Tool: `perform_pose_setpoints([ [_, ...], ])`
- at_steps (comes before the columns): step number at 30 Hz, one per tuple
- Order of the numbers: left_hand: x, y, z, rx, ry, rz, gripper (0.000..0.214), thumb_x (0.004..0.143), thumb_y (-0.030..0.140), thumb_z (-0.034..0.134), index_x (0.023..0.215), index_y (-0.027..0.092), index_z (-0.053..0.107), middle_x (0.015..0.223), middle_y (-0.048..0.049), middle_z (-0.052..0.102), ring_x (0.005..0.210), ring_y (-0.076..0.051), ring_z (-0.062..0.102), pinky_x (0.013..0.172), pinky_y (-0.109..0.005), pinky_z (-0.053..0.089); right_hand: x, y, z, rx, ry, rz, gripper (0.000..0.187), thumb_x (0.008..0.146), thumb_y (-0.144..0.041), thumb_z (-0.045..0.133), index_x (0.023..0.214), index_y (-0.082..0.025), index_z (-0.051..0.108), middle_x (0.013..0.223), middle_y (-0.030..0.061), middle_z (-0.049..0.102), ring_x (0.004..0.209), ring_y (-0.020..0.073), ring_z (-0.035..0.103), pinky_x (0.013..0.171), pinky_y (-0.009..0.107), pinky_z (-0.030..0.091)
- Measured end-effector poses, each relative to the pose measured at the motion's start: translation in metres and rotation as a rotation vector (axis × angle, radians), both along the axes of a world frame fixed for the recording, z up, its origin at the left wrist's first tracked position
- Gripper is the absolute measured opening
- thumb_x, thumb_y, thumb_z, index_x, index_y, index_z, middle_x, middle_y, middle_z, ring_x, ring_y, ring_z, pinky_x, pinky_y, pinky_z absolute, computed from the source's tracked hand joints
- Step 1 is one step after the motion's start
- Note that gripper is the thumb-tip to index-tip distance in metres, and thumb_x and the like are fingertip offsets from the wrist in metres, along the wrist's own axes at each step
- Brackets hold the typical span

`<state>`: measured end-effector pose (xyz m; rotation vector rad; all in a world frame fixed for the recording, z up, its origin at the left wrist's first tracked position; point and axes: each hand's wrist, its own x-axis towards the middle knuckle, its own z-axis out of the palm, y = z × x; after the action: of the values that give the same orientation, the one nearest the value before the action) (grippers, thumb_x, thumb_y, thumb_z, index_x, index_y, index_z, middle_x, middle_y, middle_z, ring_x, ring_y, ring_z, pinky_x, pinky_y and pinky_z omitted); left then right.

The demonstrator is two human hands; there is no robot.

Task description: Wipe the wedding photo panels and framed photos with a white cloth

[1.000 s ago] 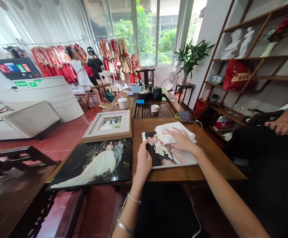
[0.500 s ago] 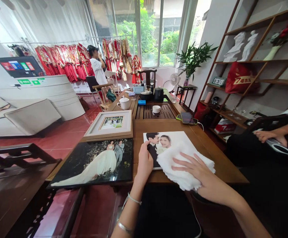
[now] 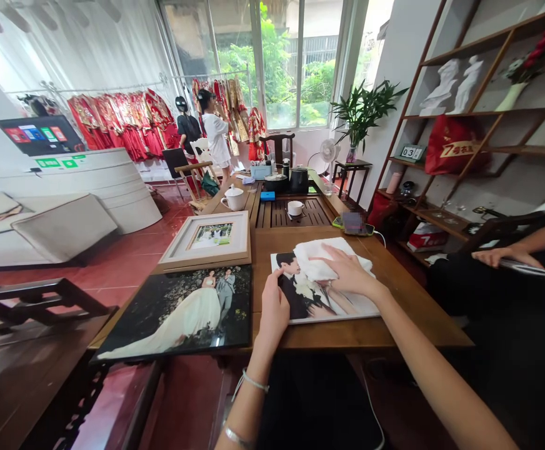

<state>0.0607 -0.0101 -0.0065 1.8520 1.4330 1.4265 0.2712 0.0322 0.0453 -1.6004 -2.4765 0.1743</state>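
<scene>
The wedding photo (image 3: pixel 333 306) lies flat on the wooden surface (image 3: pixel 394 269) at lower centre of the frame. The left hand (image 3: pixel 275 306) has a narrow grip pinching the photo's left edge. The right hand (image 3: pixel 350 275), grip wide and flat, presses a white cloth (image 3: pixel 312 259) onto the photo's upper half. A larger dark photo (image 3: pixel 179 312) lies just left.

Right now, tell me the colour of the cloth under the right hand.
White cloth, clearest in the head view.

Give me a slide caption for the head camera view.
Right hand presses a white cloth on a wedding portrait print while the left hand steadies its edge.
</scene>
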Motion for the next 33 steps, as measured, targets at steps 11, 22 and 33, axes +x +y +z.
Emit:
perform_pose_setpoints([
  [11, 0.001, 0.000, -0.001, 0.023, -0.020, 0.000, 0.048, 0.077, -0.004, 0.033, 0.117, 0.014, 0.054, 0.120, -0.0133, 0.061, 0.118, -0.020, 0.055, 0.106, -0.040, 0.040, -0.004, -0.056, -0.007, 0.100, -0.008, 0.083, 0.078, 0.065, -0.010, 0.054, 0.138, -0.036, 0.045, 0.153, 0.0074, 0.029, 0.137, 0.0305, 0.028, 0.101, 0.053, 0.029],
  [22, 0.002, -0.001, 0.000, 0.021, -0.013, 0.004, 0.046, 0.080, -0.002, 0.032, 0.118, 0.013, 0.052, 0.119, -0.0142, 0.061, 0.117, -0.020, 0.056, 0.104, -0.039, 0.041, 0.002, -0.091, -0.009, 0.082, 0.100, 0.113, 0.050, 0.085, -0.060, 0.049, 0.132, -0.042, 0.050, 0.150, 0.0053, 0.036, 0.138, 0.0333, 0.026, 0.102, 0.074, 0.001],
  [33, 0.000, 0.000, 0.000, 0.007, -0.016, 0.004, 0.046, 0.080, -0.002, 0.033, 0.119, 0.013, 0.052, 0.120, -0.0141, 0.061, 0.117, -0.020, 0.056, 0.105, -0.038, 0.041, -0.017, 0.001, -0.002, 0.044, 0.048, 0.006, 0.047, 0.085, -0.037, 0.052, 0.132, -0.031, 0.053, 0.149, 0.0087, 0.039, 0.139, 0.0334, 0.023, 0.103, 0.071, 0.008],
])
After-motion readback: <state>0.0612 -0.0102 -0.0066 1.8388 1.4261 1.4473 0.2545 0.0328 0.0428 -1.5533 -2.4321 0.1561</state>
